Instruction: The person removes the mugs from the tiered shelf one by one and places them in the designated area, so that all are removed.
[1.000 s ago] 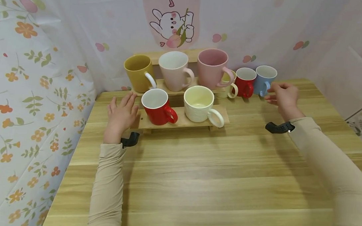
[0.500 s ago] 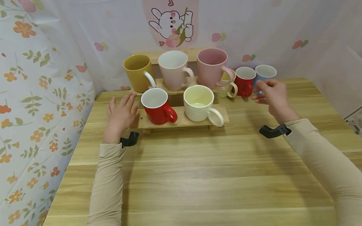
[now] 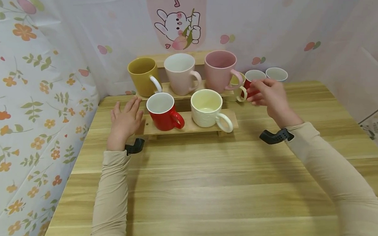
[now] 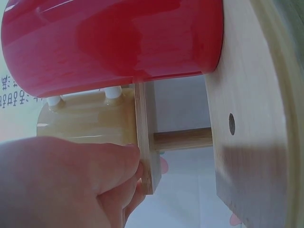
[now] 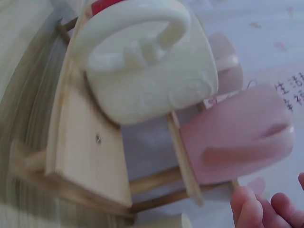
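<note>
My left hand [image 3: 126, 119] rests at the left end of a wooden rack [image 3: 188, 127], fingers spread. In the left wrist view its fingertips are right at the end of the upper shelf [image 4: 145, 137], beside the mustard mug [image 4: 88, 118]. The right hand [image 3: 274, 98], fingers loosely bent and holding nothing, hovers before a small red cup [image 3: 247, 84] and a small blue cup [image 3: 277, 76], partly hiding both. Left of it stands a small yellow cup [image 3: 241, 94], partly behind the dark pink mug [image 3: 218, 77]. The right wrist view shows only fingertips [image 5: 249, 209] near that mug.
On the lower shelf stand a red mug [image 3: 162, 118] and a cream mug [image 3: 204, 116]. A pale pink mug [image 3: 179, 77] stands between the mustard and dark pink mugs above. Behind the wooden table [image 3: 199, 187] hangs a printed cloth [image 3: 242, 19].
My right hand has moved left, from beside the small blue cup to in front of the small red cup. The left hand has stayed at the rack's end.
</note>
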